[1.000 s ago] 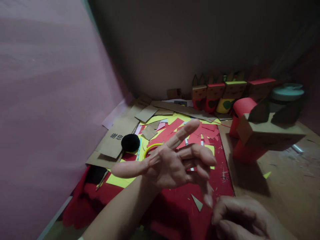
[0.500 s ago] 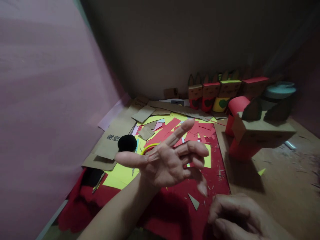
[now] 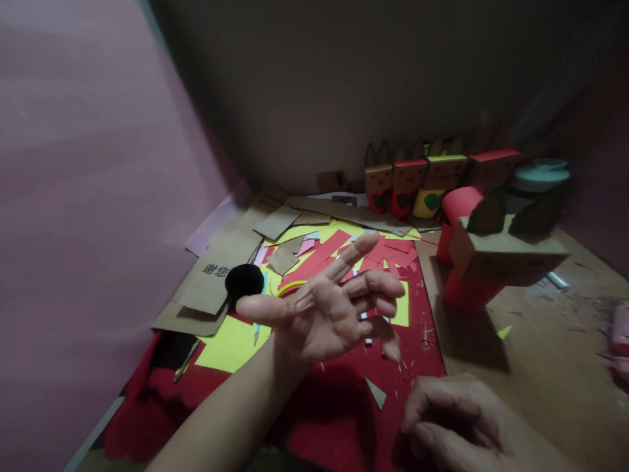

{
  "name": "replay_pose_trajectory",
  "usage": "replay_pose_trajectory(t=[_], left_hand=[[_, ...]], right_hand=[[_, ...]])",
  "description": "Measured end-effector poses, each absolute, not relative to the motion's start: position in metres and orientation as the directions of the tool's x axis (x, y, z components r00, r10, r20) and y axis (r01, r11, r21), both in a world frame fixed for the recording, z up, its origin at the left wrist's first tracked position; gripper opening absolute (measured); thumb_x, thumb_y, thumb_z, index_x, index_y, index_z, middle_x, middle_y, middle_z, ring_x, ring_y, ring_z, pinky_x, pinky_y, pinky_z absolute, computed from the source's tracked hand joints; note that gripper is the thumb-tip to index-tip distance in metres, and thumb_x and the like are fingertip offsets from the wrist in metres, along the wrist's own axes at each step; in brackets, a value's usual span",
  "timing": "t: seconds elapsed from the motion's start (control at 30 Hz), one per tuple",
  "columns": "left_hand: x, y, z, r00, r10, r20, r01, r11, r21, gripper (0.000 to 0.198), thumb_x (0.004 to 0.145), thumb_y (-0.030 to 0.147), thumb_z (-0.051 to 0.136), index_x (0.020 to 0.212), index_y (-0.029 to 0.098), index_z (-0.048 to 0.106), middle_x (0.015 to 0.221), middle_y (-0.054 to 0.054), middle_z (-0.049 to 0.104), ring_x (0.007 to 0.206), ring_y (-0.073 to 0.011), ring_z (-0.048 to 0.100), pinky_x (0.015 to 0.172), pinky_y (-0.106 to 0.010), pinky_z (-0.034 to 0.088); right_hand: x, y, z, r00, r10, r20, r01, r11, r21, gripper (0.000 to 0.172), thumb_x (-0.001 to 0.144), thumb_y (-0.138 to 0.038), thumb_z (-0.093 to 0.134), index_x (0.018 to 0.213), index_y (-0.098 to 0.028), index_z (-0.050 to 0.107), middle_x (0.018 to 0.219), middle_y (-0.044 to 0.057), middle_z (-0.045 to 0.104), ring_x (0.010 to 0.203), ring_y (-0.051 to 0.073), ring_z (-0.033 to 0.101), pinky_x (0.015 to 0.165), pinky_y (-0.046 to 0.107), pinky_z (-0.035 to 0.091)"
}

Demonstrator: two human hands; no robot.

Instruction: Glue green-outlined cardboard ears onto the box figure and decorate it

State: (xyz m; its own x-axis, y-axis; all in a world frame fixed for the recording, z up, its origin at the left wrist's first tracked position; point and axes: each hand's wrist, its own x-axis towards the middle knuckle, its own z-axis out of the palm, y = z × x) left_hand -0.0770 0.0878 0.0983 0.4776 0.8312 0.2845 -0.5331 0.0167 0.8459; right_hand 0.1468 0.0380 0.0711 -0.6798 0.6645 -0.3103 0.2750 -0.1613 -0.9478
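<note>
My left hand [image 3: 327, 308] is raised above the red sheet [image 3: 339, 406], fingers spread and loosely bent, nothing in it. It hovers over scraps of red and yellow paper [image 3: 344, 252] and hides part of a yellow ring [image 3: 289, 287]. My right hand [image 3: 457, 426] rests low at the bottom right, fingers curled in; what they hold, if anything, is hidden. A small brown triangle scrap [image 3: 377, 392] lies on the red sheet between the hands.
A cardboard-and-red-paper figure [image 3: 491, 259] stands at the right on the wooden table [image 3: 550, 360]. Several small box figures [image 3: 422, 180] line the back wall. Cardboard pieces [image 3: 216, 275], a black pom-pom [image 3: 244, 280] and a teal-lidded jar [image 3: 540, 174] lie around. A pink wall stands at the left.
The view has drifted, so everything sits slightly further left. My left hand stays spread, raised a little. My right hand has slid a little left, still curled.
</note>
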Motion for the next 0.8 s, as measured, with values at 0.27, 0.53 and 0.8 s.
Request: replay_pose_trajectory(t=[0.27, 0.53, 0.8], left_hand=[[-0.072, 0.087, 0.104, 0.520, 0.794, 0.316, -0.390, -0.108, 0.914, 0.101, 0.059, 0.084, 0.077, 0.146, 0.037, 0.053, 0.132, -0.010, 0.067, 0.119, -0.0321, 0.064, 0.091, -0.041, 0.058], [-0.059, 0.063, 0.091, 0.715, 0.662, 0.227, -0.094, -0.230, 0.969, 0.104, 0.075, 0.057, 0.085, 0.160, 0.044, 0.027, 0.167, -0.005, 0.030, 0.153, -0.0387, 0.028, 0.124, -0.054, 0.029], [-0.067, 0.065, 0.107, 0.554, 0.731, 0.397, 0.066, -0.515, 0.855, 0.082, 0.089, 0.055, 0.072, 0.159, 0.041, 0.032, 0.159, -0.005, 0.044, 0.144, -0.0303, 0.044, 0.120, -0.046, 0.039]], right_hand=[[0.140, 0.041, 0.080, -0.660, 0.719, -0.218, 0.019, -0.275, -0.961, 0.014, 0.087, -0.029, 0.070, 0.094, -0.019, 0.064, 0.078, 0.001, 0.069, 0.065, 0.010, 0.061, 0.060, 0.020, 0.046], [0.130, 0.047, 0.099, -0.364, 0.928, 0.078, -0.067, 0.058, -0.996, 0.011, 0.088, -0.028, 0.069, 0.092, -0.020, 0.062, 0.074, -0.002, 0.062, 0.065, 0.012, 0.059, 0.059, 0.024, 0.049], [0.151, 0.026, 0.105, -0.610, 0.773, 0.173, 0.193, 0.357, -0.914, 0.018, 0.095, -0.021, 0.059, 0.079, -0.019, 0.067, 0.066, 0.002, 0.067, 0.059, 0.012, 0.060, 0.057, 0.023, 0.048]])
